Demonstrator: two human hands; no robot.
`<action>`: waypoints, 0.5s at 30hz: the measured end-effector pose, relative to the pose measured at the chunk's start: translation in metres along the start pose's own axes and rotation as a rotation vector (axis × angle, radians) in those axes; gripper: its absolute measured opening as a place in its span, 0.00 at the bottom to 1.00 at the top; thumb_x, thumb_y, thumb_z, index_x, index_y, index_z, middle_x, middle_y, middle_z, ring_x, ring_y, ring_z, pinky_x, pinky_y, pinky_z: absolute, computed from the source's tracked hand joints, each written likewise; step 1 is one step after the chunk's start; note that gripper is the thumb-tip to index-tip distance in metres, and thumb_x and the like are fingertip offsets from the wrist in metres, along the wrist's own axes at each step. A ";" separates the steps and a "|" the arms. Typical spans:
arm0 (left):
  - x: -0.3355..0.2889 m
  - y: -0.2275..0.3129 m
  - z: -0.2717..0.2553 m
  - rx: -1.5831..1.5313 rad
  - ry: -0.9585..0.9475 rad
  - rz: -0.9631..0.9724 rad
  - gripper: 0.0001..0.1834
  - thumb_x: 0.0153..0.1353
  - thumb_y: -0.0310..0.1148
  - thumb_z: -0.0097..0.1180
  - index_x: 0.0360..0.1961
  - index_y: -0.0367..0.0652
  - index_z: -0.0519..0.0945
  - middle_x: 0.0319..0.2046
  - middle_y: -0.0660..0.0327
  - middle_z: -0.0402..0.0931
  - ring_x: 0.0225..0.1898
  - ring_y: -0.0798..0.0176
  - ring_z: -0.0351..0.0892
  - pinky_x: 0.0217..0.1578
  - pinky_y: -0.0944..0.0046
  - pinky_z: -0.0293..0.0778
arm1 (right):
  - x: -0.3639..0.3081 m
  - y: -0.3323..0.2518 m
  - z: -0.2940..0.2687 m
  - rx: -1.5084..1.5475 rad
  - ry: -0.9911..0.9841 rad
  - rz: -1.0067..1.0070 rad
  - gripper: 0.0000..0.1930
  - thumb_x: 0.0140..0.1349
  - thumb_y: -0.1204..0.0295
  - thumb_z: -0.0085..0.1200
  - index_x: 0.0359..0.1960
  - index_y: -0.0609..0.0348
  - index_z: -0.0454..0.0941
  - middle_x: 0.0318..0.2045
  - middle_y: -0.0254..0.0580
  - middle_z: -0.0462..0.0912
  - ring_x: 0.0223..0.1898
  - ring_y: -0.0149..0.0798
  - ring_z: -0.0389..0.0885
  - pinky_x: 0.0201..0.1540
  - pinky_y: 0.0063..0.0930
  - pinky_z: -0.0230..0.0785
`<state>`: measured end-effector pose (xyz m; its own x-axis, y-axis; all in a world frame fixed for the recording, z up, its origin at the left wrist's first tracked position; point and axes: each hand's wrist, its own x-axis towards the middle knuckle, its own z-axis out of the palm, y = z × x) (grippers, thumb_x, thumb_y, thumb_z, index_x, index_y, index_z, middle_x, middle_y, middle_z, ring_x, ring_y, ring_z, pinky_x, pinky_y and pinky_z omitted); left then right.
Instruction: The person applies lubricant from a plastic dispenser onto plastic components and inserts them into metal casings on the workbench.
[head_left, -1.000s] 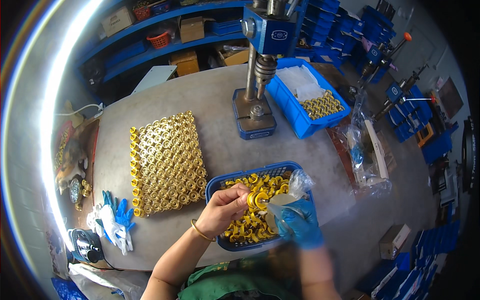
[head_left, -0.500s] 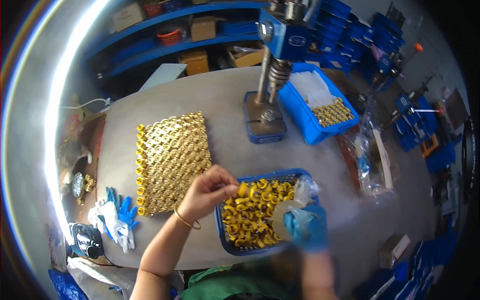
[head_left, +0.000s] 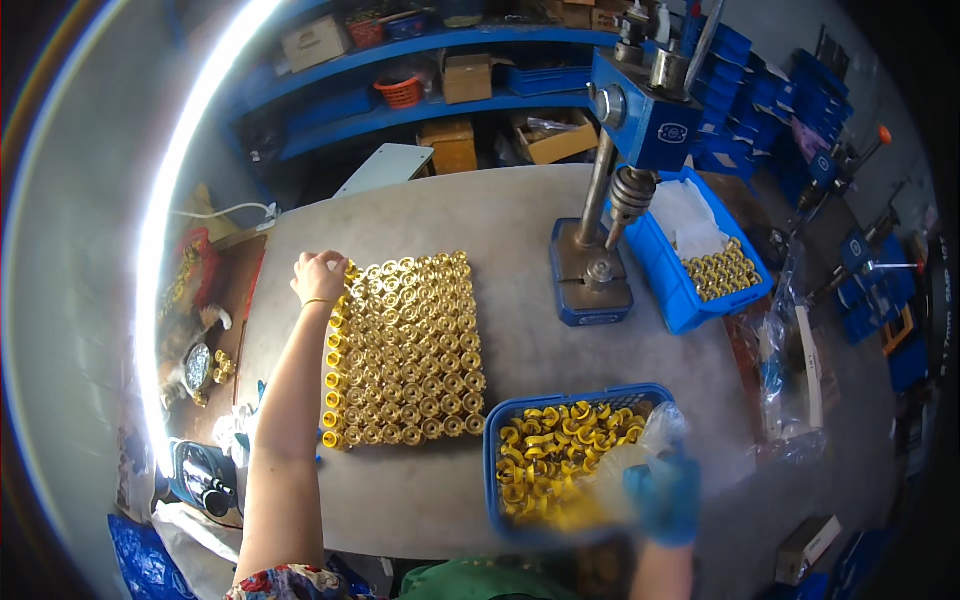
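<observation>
My bare left hand (head_left: 318,277), a bangle on its wrist, is at the far left corner of a block of gold round metal parts (head_left: 410,350). Its fingers are pinched together, and they hide what is between them. Yellow curved pieces (head_left: 332,400) sit along that block's left column. In front of me is a blue plastic basket (head_left: 492,470) full of loose yellow curved pieces (head_left: 560,440). My right hand (head_left: 662,497), in a blue glove, is over the basket's right side, smeared by motion. Beside it are a pale translucent round thing (head_left: 618,472) and clear plastic film (head_left: 664,428).
A drill press (head_left: 590,270) stands behind the basket. Right of it is a blue bin (head_left: 680,310) with gold parts and white sheeting. A black-and-teal device (head_left: 205,480) sits at the left edge. Blue shelves (head_left: 370,115) with boxes line the back.
My left hand has gone from the basket to the far left corner of the gold block. My right hand stays by the basket. The whole view has shifted.
</observation>
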<state>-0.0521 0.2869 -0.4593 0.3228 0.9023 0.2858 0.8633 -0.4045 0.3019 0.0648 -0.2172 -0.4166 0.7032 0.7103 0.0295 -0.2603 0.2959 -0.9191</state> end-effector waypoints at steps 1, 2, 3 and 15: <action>0.003 -0.001 0.002 0.008 -0.009 -0.019 0.07 0.47 0.44 0.56 0.28 0.61 0.81 0.39 0.62 0.68 0.47 0.59 0.64 0.46 0.54 0.59 | 0.002 -0.002 0.001 -0.018 -0.026 0.009 0.21 0.55 0.58 0.50 0.16 0.66 0.72 0.09 0.43 0.71 0.09 0.33 0.64 0.11 0.19 0.55; 0.005 -0.002 0.004 0.017 -0.019 -0.039 0.07 0.47 0.45 0.56 0.29 0.62 0.81 0.39 0.62 0.68 0.47 0.59 0.64 0.46 0.54 0.59 | 0.003 -0.003 0.001 -0.036 -0.052 0.021 0.22 0.55 0.57 0.50 0.15 0.66 0.72 0.09 0.43 0.71 0.09 0.33 0.64 0.11 0.19 0.55; 0.007 -0.003 0.006 0.014 -0.030 -0.047 0.08 0.47 0.45 0.56 0.29 0.62 0.81 0.40 0.61 0.68 0.48 0.59 0.64 0.47 0.54 0.59 | 0.004 -0.003 0.001 -0.038 -0.050 0.023 0.22 0.55 0.57 0.50 0.15 0.66 0.72 0.09 0.43 0.71 0.09 0.33 0.64 0.11 0.19 0.55; 0.011 -0.003 0.013 0.019 -0.086 -0.076 0.06 0.47 0.44 0.56 0.28 0.64 0.82 0.41 0.64 0.69 0.48 0.61 0.64 0.47 0.55 0.60 | 0.001 0.001 0.005 -0.040 -0.016 -0.028 0.22 0.56 0.57 0.48 0.13 0.63 0.71 0.07 0.39 0.68 0.10 0.33 0.64 0.15 0.23 0.55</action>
<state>-0.0464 0.3000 -0.4693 0.2877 0.9400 0.1833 0.8935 -0.3323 0.3021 0.0623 -0.2129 -0.4153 0.6990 0.7124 0.0615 -0.2137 0.2902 -0.9328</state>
